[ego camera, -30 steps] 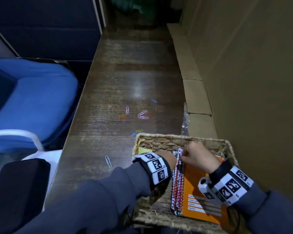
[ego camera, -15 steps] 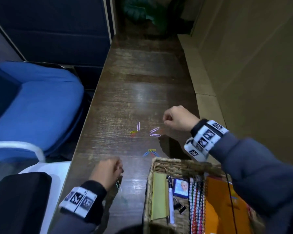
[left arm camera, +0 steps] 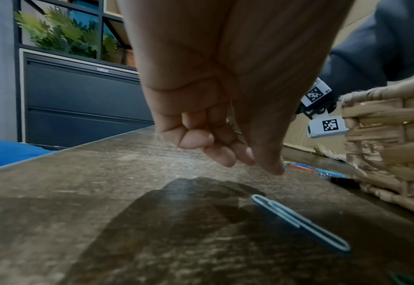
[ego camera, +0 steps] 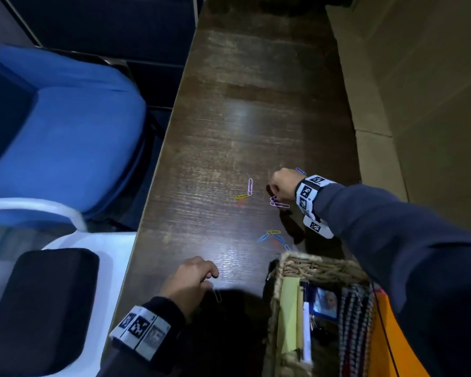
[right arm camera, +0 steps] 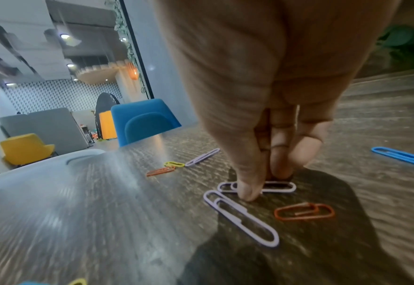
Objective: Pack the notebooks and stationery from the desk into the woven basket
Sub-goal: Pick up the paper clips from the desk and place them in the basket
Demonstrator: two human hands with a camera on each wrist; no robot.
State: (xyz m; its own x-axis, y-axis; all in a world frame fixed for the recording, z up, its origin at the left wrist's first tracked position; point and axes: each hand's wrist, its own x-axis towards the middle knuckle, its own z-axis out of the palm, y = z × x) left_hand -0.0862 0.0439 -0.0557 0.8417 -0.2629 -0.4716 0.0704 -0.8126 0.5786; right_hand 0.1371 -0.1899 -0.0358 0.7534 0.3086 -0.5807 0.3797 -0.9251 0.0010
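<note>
A person's right hand [ego camera: 283, 183] reaches down to a wooden tabletop [ego camera: 237, 131], thumb and fingertips [right arm camera: 248, 192] closed together on a lilac paper clip [right arm camera: 278, 186] lying flat under them. A second lilac clip [right arm camera: 240, 217] and an orange clip [right arm camera: 304, 211] lie just beside that hand, a blue clip [right arm camera: 401, 156] farther to its right. The left hand [ego camera: 189, 282] hovers near the tabletop's front edge, fingers curled loosely and holding nothing, with a pale blue clip [left arm camera: 301, 221] lying on the wood just below and apart from its fingertips. The woven basket [ego camera: 321, 266] stands to the right of the left hand, already holding a yellow pad [ego camera: 288, 314], a pen [ego camera: 306, 333] and spiral notebooks [ego camera: 356, 327].
</note>
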